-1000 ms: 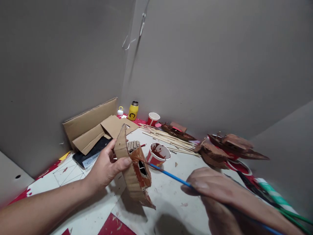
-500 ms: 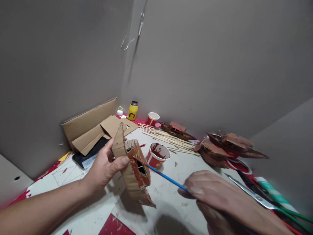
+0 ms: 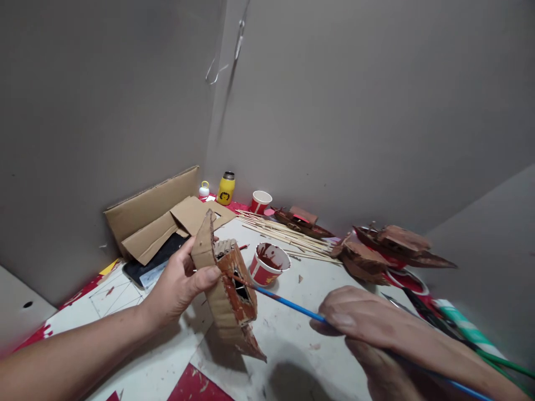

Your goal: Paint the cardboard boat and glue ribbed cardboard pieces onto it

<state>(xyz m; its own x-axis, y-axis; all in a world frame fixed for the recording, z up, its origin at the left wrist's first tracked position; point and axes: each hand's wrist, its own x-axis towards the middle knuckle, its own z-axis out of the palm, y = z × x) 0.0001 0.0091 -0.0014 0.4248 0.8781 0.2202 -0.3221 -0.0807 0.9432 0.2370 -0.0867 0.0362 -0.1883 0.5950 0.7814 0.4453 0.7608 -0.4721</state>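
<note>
Tilted above the table, a cardboard model boat is gripped by my left hand, thumb on the near side and fingers behind. Its cabin has a dark window opening and is partly coated in reddish-brown paint; the hull is bare cardboard. My right hand is closed around a blue paintbrush. The brush's brown-stained tip touches or lies just over the cabin wall beside the window. Just behind the boat stands a red and white paper cup with brown paint inside.
Brown-painted model boats sit at the right and back. Thin wooden sticks lie behind the cup. Cardboard pieces, a phone, a yellow bottle and another paper cup stand toward the back. Grey walls enclose the table.
My right hand and the paintbrush have shifted slightly right, with the tip now nearer the cabin's left edge. The boat and my left hand stay nearly in place.
</note>
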